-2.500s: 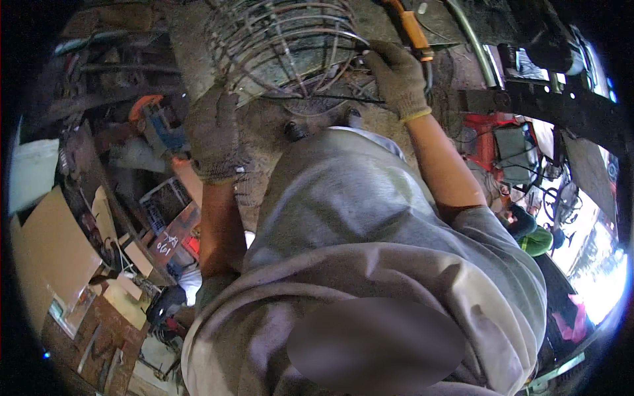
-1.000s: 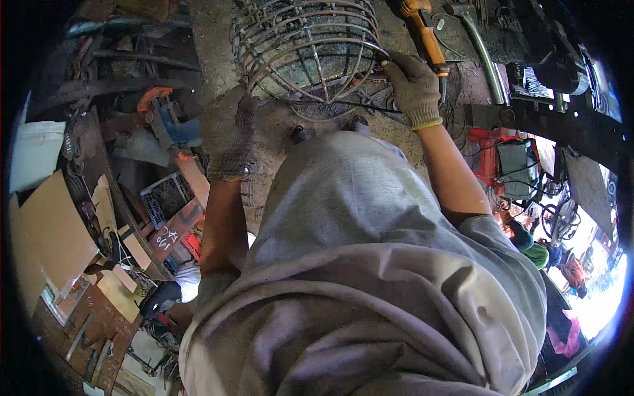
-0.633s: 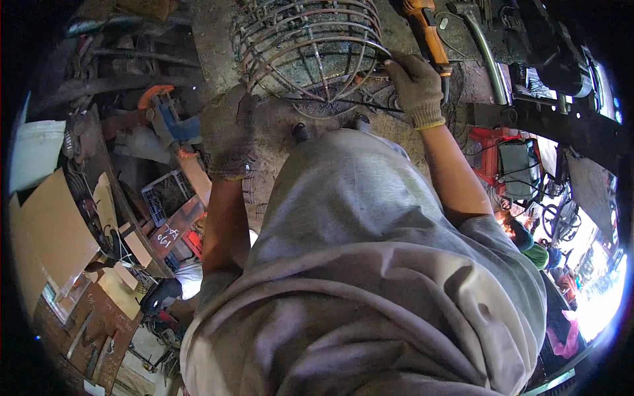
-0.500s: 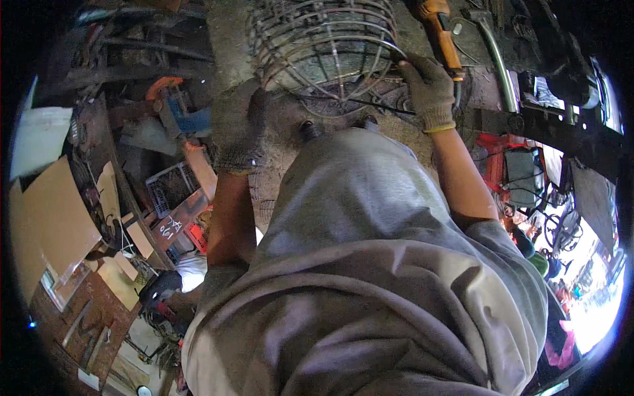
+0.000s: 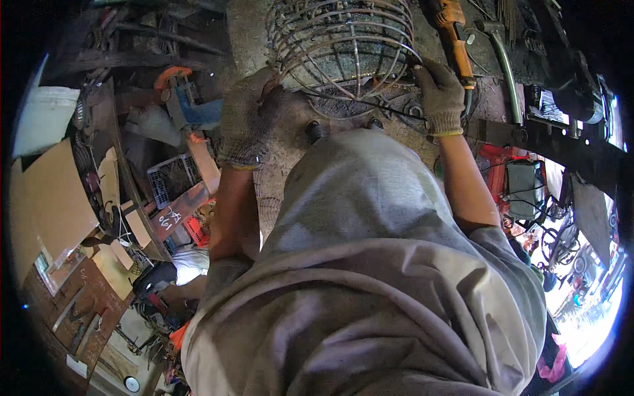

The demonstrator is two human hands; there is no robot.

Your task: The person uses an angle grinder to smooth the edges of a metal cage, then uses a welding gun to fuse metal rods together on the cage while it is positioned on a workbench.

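Dusty workshop ground (image 5: 284, 135) shows around and beyond the person's loose grey shirt (image 5: 356, 198), which fills the near middle. At the near left is a rust-brown panel (image 5: 99, 300), and beyond it a tan sheet (image 5: 56, 198); a pink cloth (image 5: 555, 363) shows at the near right. Farther off, on the left, sits a grey crate (image 5: 158, 190); on the right is a red object (image 5: 493, 173). Two dark shoe tips (image 5: 314, 132) peep past the shirt's far edge. In the far middle is a wire cage (image 5: 357, 59) of curved rods. The right hand (image 5: 441, 99), gloved, pinches the right end of its near rim between thumb and fingers. The left hand (image 5: 247, 119), gloved too, is at the rim's left end; whether it closes on the rod cannot be told. Just beyond the right hand lies an orange power tool (image 5: 457, 47), with a bent metal bar (image 5: 507, 72) to its right.
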